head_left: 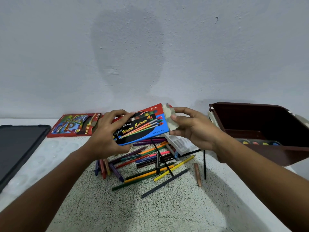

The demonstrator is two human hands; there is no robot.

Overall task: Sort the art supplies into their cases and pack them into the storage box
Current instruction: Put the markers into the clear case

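Up above the scattered pile, one water colour box (142,127) is held in the air between both hands, tilted, its right end higher. Left hand (107,131) grips the box's left end, fingers curled over the top edge and thumb underneath. Right hand (192,129) pinches the grey end flap (170,118), which stands open at the right end. Down below on the speckled mat (150,206) lies a loose heap of coloured pencils and pens (150,164), crossed over one another, too tangled for a sure count; one short brown pencil (197,174) and one thin black stick (204,164) lie apart to the right. One white plastic tray (182,144) sits just under the box's right end. Off to the left, one red pencil case (73,125) lies flat against the wall, and one dark tablet (18,146) sits at the left edge. Over on the right, one maroon storage box (267,148) stands open, with one paint palette (259,142) showing four coloured pans inside it
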